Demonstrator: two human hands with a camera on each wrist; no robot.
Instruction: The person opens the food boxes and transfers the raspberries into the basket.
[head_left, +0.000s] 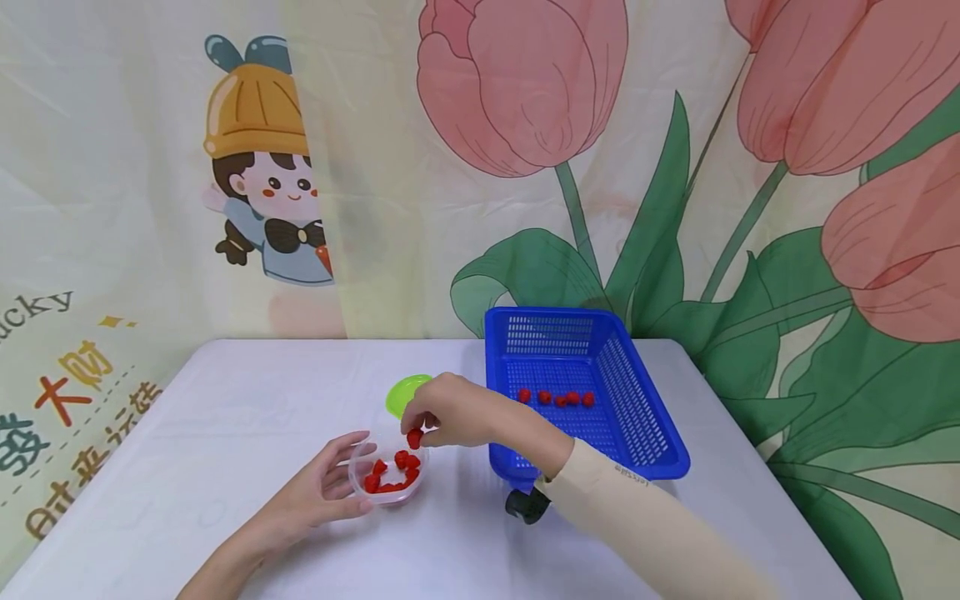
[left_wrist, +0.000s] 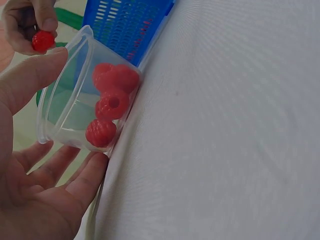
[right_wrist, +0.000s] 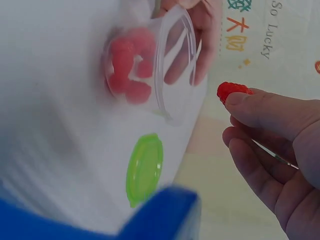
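Observation:
My right hand (head_left: 457, 410) pinches a red raspberry (right_wrist: 231, 90) between thumb and fingertips, just above the rim of a clear plastic container (left_wrist: 75, 112). The container stands upright on the white table with several raspberries (left_wrist: 111, 103) lying in it; one shows a hollow end. My left hand (head_left: 318, 487) holds the container from the left, thumb at the near side of the rim and fingers round the far side. A green lid (head_left: 406, 395) lies on the table behind the container, partly covered by my right hand in the head view.
To the right stands a blue perforated basket (head_left: 553, 320) with several raspberries (head_left: 573, 398) in a row on its floor. My right forearm crosses over its near left corner, with a black device (head_left: 528, 505) at the wrist. A printed cloth (head_left: 390, 208) hangs behind the table.

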